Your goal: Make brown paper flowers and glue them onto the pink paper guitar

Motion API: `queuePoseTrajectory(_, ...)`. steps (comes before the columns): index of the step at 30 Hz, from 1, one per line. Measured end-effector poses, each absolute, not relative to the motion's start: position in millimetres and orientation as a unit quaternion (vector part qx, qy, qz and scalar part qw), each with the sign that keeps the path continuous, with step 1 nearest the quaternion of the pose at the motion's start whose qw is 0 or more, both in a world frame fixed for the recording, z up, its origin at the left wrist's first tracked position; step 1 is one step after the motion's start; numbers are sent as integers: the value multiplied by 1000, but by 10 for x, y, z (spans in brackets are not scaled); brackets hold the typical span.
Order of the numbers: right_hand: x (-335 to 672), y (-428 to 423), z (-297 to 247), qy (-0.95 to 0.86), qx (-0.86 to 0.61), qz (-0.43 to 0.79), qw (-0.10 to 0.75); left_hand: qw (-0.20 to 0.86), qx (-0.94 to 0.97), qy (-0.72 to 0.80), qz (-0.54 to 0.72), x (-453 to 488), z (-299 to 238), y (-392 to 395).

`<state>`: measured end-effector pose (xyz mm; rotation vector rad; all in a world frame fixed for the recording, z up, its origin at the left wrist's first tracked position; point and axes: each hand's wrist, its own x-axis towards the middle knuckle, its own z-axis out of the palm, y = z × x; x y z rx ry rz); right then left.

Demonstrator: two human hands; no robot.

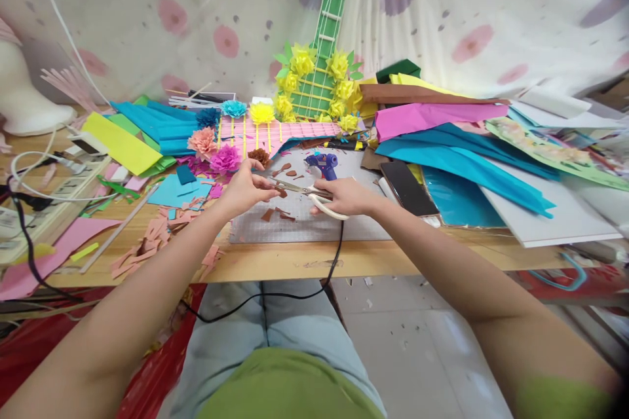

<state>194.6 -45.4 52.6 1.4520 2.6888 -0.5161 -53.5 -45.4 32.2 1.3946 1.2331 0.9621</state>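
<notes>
My right hand (348,198) grips a pair of scissors (330,207) with pale handles, its blades pointing left. Pinched in my left hand (246,188) is a small piece of brown paper (282,193), right at the blade tips. Under both hands lies a grey cutting mat (314,229) with brown paper scraps (279,215) and cut brown petal shapes (282,169). A blue glue gun (322,163) rests just beyond my right hand. Behind my left hand, a brown paper flower (259,156) sits at the edge of a pink stringed paper panel (295,132).
Salmon paper strips (152,239) litter the table's left. A black phone (409,188) and blue folded paper (466,157) lie to the right. A green guitar-like model (319,72) with yellow flowers stands at the back. A black cord (275,295) hangs over the front edge.
</notes>
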Motion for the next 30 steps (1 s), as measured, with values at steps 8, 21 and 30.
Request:
queuePoseTrajectory(8, 1926, -493, 502, 865, 481, -139, 33, 511, 575, 508, 388, -490, 418, -479)
queuePoseTrajectory(21, 1986, -471, 402, 863, 493, -110, 7, 517, 586, 502, 370, -467, 416, -455)
queuePoseTrajectory(30, 1990, -463, 328, 813, 523, -223, -127, 512, 539, 554, 374, -474, 381, -442)
